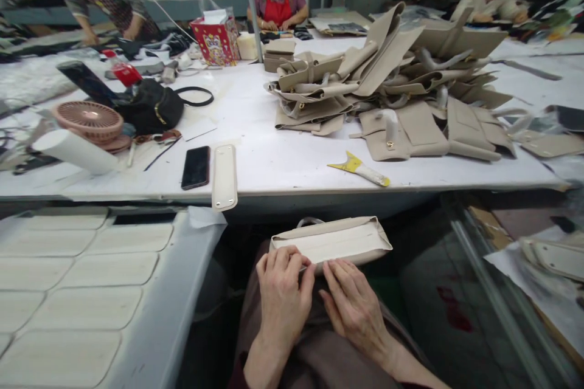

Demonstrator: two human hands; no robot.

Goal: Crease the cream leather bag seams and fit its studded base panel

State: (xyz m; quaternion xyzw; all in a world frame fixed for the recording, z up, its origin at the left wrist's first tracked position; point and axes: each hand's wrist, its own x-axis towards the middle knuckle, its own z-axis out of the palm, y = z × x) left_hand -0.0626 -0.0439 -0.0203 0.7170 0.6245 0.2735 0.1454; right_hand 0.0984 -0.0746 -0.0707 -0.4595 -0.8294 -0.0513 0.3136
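A beige bag body (335,240) lies bottom-up on my lap below the table edge. My left hand (283,292) presses on its near edge with the fingers curled down onto the material. Beside it, my right hand (353,304) rests with fingertips pushing on the same near edge. Both hands hold the bag against my lap. A cream oblong base panel (224,176) lies on the white table (283,152) just above, overhanging its front edge. Next to it lies a black phone (196,167).
A heap of beige bag pieces (392,91) covers the right of the table, with a yellow-bladed scraper (360,169) near the edge. A pink fan (89,121), black purse (150,106) and red box (216,39) stand left. Cream panels (77,279) fill a low surface at left. Other people work at the far side.
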